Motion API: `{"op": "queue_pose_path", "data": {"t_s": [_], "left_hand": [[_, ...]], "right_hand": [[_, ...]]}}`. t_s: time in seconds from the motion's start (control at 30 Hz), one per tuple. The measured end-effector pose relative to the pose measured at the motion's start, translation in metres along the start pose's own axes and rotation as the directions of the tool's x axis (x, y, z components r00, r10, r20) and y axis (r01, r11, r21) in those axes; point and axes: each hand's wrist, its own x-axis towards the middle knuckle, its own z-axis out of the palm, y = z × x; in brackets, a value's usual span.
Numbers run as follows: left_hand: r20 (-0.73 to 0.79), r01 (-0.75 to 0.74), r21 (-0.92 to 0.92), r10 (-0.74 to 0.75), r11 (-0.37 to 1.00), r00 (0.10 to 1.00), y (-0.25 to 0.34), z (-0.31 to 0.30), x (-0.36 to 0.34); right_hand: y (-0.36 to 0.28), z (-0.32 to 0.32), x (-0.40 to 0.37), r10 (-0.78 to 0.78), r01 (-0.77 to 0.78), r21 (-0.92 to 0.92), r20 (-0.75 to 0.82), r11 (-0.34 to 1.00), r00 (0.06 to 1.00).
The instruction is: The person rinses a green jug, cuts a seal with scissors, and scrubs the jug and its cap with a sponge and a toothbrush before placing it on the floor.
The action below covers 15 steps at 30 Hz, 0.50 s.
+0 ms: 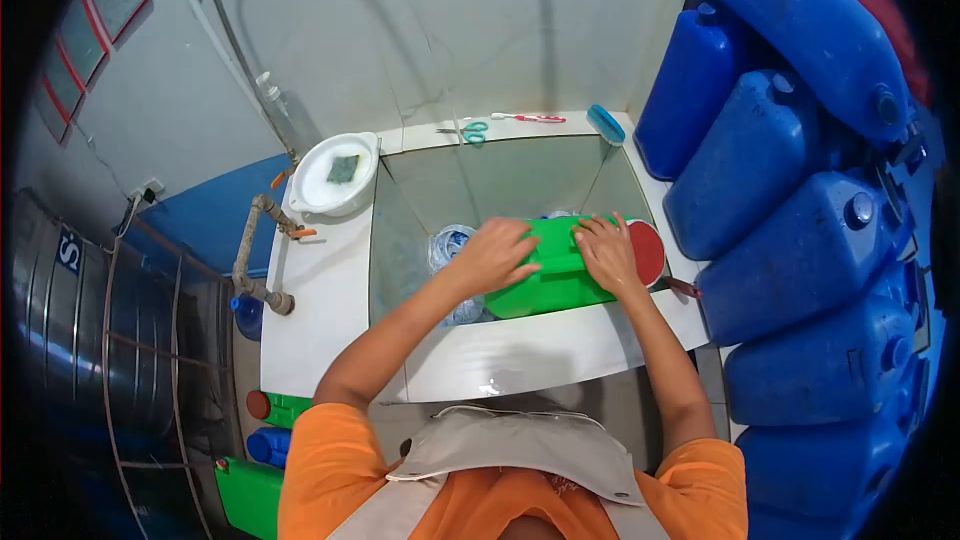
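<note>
A green jerrycan [545, 280] lies on its side in the water basin [500, 175]. My left hand [497, 258] is at its left part, fingers curled over its upper side. On its right end rests my right hand [608, 256], with bent fingers gripping over the top. Beside that hand is a round red thing with a white rim [646, 252]; a dark red handle [683, 287] sticks out near it over the basin edge. Crumpled clear plastic [455, 248] lies left of the jerrycan, partly behind my left forearm.
Blue jerrycans [785, 230] are stacked at the right. On the ledge are a white basin [365, 190] with a green sponge [342, 169], scissors [468, 131], a toothbrush [535, 118] and a blue brush [605, 124]. A pipe tap [255, 250] stands left.
</note>
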Motion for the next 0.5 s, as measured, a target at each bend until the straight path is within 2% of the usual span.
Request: {"op": "queue_pose_path", "data": {"t_s": [0.03,0.07,0.13,0.17,0.23,0.27,0.33,0.37,0.43,0.5], "left_hand": [[-0.031,-0.038,0.081,0.041,0.996,0.999,-0.008,-0.012,-0.014],[-0.021,-0.043,0.063,0.044,0.997,0.999,-0.014,-0.012,-0.028],[0.270,0.046,-0.003,-0.044,0.999,0.962,-0.020,0.002,-0.054],[0.271,0.052,-0.011,-0.047,0.999,0.961,-0.019,0.013,-0.061],[0.137,0.139,0.060,-0.146,0.988,0.980,-0.014,0.033,-0.067],[0.132,0.150,0.061,-0.157,0.987,0.979,-0.010,0.038,-0.064],[-0.015,0.365,0.079,-0.365,0.928,0.931,0.002,0.046,-0.065],[-0.011,0.375,0.082,-0.375,0.923,0.927,0.009,0.044,-0.062],[0.021,0.676,0.069,-0.679,0.733,0.734,0.023,0.041,-0.054],[0.000,0.722,0.055,-0.723,0.690,0.691,0.029,0.042,-0.048]], "right_hand": [[0.000,0.001,0.003,0.015,-0.015,-0.003,-0.002,1.000,1.000],[-0.002,0.001,0.004,0.004,-0.004,-0.031,-0.007,1.000,1.000],[-0.009,0.002,0.000,-0.003,0.003,-0.056,0.004,0.998,1.000],[-0.015,0.002,0.002,-0.017,0.017,-0.049,-0.012,0.999,1.000],[-0.016,0.002,0.003,-0.041,0.040,-0.047,-0.022,0.998,0.999],[-0.015,0.003,0.004,-0.041,0.039,-0.051,-0.044,0.998,0.998],[-0.014,0.008,0.000,-0.043,0.041,-0.041,-0.056,0.998,0.998],[-0.014,0.008,0.000,-0.046,0.044,-0.046,-0.060,0.998,0.997],[-0.014,0.007,0.000,-0.058,0.056,-0.044,-0.057,0.997,0.997],[-0.015,0.006,0.001,-0.059,0.055,-0.048,-0.086,0.997,0.995]]}}
